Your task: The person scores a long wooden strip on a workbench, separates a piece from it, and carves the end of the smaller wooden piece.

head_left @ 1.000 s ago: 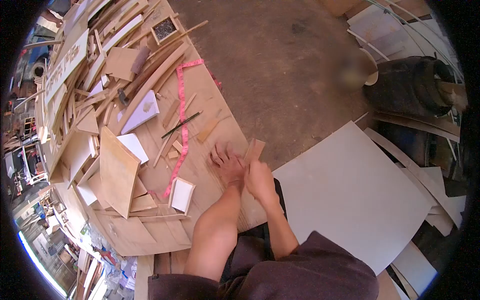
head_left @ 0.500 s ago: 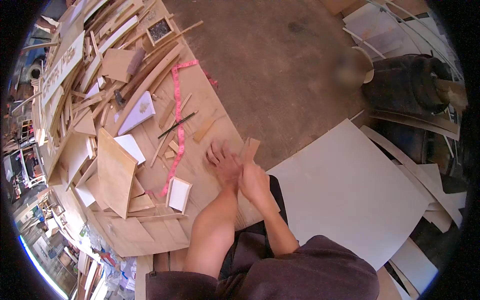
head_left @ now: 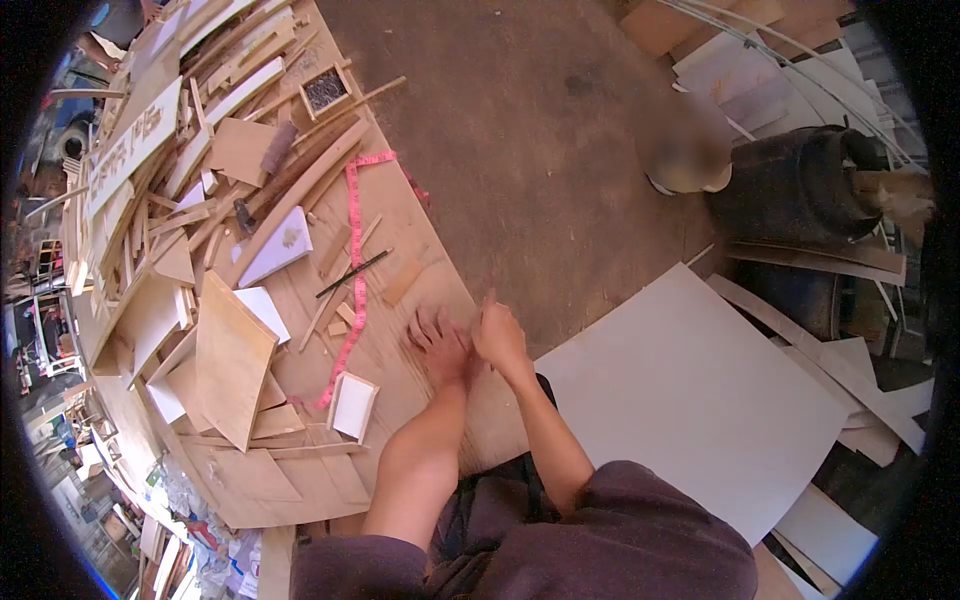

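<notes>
My left hand (head_left: 440, 345) lies on the plywood sheet (head_left: 420, 290) of the workbench, fingers spread, holding nothing. Right beside it, at the bench's edge, my right hand (head_left: 500, 338) is closed. A thin brownish tip shows just beyond its knuckles, but I cannot make out what the fingers hold. Ahead of my left hand lies a small tan wood piece (head_left: 403, 282). A dark pencil (head_left: 352, 274) crosses a pink tape measure (head_left: 354, 215). Nearer me, left of my forearm, stands a small wood-framed box with a white panel (head_left: 352, 407).
Scrap wood is heaped on the bench's left, with a hammer (head_left: 243, 215) and a small box of dark bits (head_left: 325, 90). A large white board (head_left: 690, 400) lies to my right. A black barrel (head_left: 790, 185) stands beyond. Another person's arm (head_left: 98, 50) shows far left.
The flat tan piece that stuck out past my right hand now shows only as a thin tip. My right hand has shifted slightly up. The view has tilted a little.
</notes>
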The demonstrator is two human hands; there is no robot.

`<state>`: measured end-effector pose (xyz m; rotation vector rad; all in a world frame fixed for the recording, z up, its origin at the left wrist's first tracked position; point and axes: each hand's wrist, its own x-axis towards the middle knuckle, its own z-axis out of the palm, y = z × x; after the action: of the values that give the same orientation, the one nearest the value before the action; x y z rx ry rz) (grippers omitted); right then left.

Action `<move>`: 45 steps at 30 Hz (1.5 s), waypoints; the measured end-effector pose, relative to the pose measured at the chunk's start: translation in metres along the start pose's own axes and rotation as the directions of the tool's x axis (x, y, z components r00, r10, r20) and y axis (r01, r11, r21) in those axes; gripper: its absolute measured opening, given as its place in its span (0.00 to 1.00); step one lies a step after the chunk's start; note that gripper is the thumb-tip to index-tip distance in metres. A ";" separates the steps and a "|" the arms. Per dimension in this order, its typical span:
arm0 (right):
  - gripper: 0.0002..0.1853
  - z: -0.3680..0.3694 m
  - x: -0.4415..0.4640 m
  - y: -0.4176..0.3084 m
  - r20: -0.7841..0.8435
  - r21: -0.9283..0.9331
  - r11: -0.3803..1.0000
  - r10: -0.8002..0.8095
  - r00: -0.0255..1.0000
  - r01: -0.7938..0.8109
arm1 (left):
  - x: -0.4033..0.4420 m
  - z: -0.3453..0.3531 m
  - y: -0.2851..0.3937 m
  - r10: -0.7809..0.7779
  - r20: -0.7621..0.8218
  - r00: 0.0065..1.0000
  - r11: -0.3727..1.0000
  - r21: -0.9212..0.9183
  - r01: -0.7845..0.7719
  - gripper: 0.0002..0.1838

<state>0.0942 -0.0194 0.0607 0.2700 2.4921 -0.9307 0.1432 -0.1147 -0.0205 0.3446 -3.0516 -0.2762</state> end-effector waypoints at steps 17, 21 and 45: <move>0.21 -0.012 -0.032 -0.017 0.161 -0.020 0.990 0.140 0.977 -0.139 | -0.006 -0.014 0.001 0.032 0.052 0.998 0.999 0.024 -0.033 0.26; 0.21 -0.011 -0.045 -0.022 0.123 0.012 0.993 0.114 0.986 -0.116 | -0.006 -0.012 0.000 0.042 -0.013 0.999 0.999 0.007 -0.042 0.26; 0.12 -0.073 -0.006 -0.024 0.405 0.308 0.927 0.076 0.911 -0.214 | -0.001 -0.014 0.007 -0.050 0.005 0.999 0.994 -0.101 0.050 0.24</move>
<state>0.0660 0.0100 0.1259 0.3451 1.9125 -1.2262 0.1440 -0.1098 -0.0058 0.4152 -3.0197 -0.4321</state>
